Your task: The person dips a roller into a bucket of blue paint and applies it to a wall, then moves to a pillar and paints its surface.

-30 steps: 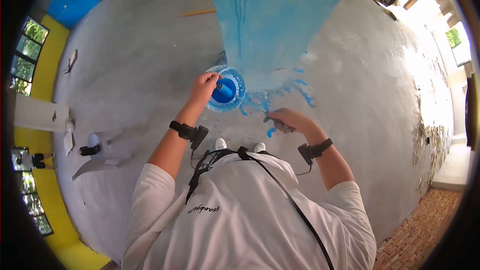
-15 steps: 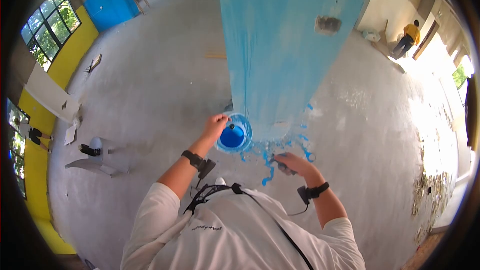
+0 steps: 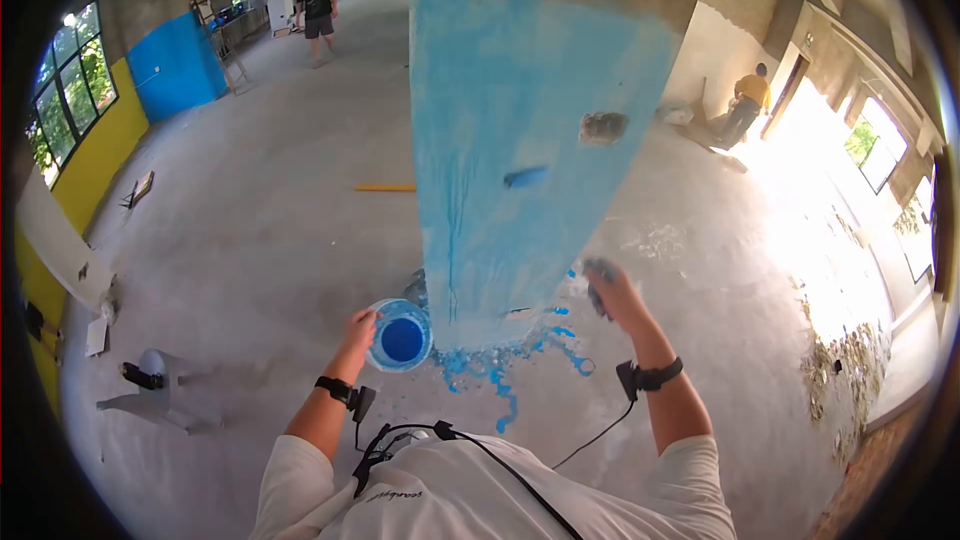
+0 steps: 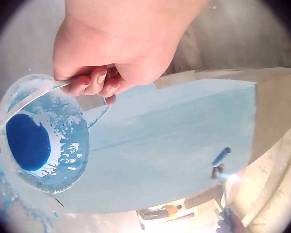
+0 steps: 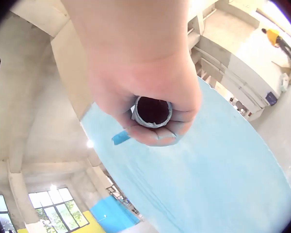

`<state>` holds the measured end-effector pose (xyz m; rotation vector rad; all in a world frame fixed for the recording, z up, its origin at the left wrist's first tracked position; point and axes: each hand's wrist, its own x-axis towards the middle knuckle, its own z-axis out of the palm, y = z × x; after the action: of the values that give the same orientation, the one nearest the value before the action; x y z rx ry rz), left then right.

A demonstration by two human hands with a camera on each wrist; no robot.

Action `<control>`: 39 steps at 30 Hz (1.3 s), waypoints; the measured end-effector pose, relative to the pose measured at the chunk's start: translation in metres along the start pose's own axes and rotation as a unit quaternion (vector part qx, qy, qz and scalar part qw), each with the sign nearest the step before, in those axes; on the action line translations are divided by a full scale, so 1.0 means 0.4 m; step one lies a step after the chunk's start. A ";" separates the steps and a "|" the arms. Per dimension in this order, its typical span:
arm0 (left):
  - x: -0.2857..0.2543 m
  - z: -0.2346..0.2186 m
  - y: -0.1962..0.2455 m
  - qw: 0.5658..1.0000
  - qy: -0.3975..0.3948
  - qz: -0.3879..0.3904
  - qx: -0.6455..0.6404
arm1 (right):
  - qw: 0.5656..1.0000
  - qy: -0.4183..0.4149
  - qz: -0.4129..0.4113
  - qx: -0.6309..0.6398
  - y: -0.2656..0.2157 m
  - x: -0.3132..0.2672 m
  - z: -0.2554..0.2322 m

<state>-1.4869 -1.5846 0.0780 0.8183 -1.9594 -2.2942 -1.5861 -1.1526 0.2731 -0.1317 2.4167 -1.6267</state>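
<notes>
Left hand [image 3: 360, 328]: gripped the paint bucket [image 3: 401, 336] at lower middle
Right hand [image 3: 607, 290]: gripped the roller handle [image 5: 153, 111] by the blue pillar [image 3: 510, 140]

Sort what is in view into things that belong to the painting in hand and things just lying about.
In use:
- paint bucket, gripped at its rim by the left hand
- paint roller against the blue column, its handle gripped by the right hand

Lying about:
- ladder by the far wall
- yellow strip on the floor
- pale boards on the floor at left
</notes>
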 end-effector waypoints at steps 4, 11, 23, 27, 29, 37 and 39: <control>0.014 -0.104 -0.049 0.999 0.042 0.005 -0.010 | 0.994 0.054 -0.085 0.045 -0.067 0.064 -0.043; -0.002 -0.550 -0.293 0.974 0.223 -0.026 -0.027 | 0.971 0.157 -0.173 0.059 -0.193 0.176 -0.050; -0.359 -1.062 -0.807 0.905 0.410 -0.089 0.074 | 0.866 0.370 -0.302 -0.149 -0.283 0.347 0.139; -0.364 -1.074 -0.815 0.918 0.380 -0.098 0.050 | 0.882 0.348 -0.267 -0.173 0.017 0.365 0.218; -0.374 -1.076 -0.813 0.923 0.369 -0.106 0.030 | 0.897 0.322 -0.245 -0.175 0.108 0.331 0.257; -0.404 -1.082 -0.808 0.927 0.341 -0.153 -0.027 | 0.881 0.349 -0.260 -0.188 -0.006 0.332 0.202; -0.367 -1.087 -0.821 0.931 0.340 -0.118 -0.056 | 0.903 0.336 -0.213 -0.165 -0.087 0.321 0.209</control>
<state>-1.0848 -1.8624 -0.2040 1.6306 -1.4649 -1.8130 -1.6926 -1.2669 0.2578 -0.1905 3.3942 -1.5871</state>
